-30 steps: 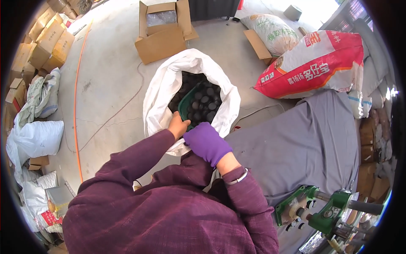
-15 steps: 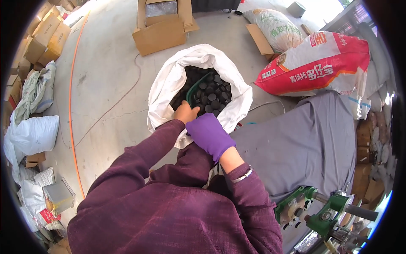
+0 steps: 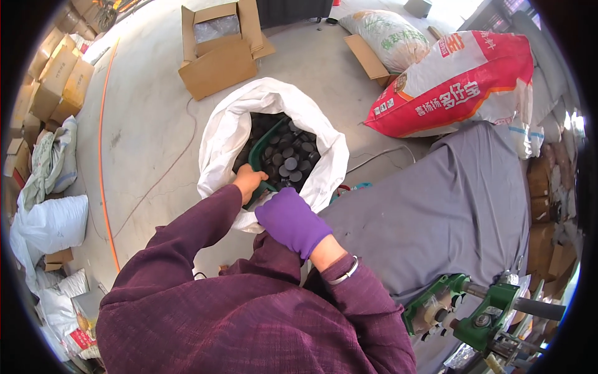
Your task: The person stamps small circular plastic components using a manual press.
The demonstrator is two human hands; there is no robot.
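A white woven sack (image 3: pixel 330 146) with a rolled-down rim stands open before me, holding many black round discs (image 3: pixel 290 163). Among the discs is a dark green plastic container (image 3: pixel 255 151) with a curved rim; its full shape is hidden. My left hand (image 3: pixel 249 180), bare, is closed on the container's near left rim, thumb on top. My right hand (image 3: pixel 294 218), in a purple glove, is closed at the near side of the sack's mouth, beside the green edge. What its hidden fingers grip cannot be made out.
An open cardboard box (image 3: pixel 218 70) stands beyond the sack. At right lie a red-and-white sack (image 3: pixel 451 93) and a grey cloth-covered surface (image 3: pixel 430 206), with a green hand-lever machine (image 3: pixel 483 318) nearer me. An orange hose (image 3: pixel 102 149) crosses the floor; bags and boxes line the left.
The view has shifted, so the sack sits lower and further left. More of the green container's near rim shows beside my left hand. Both hands remain closed at the sack's near side.
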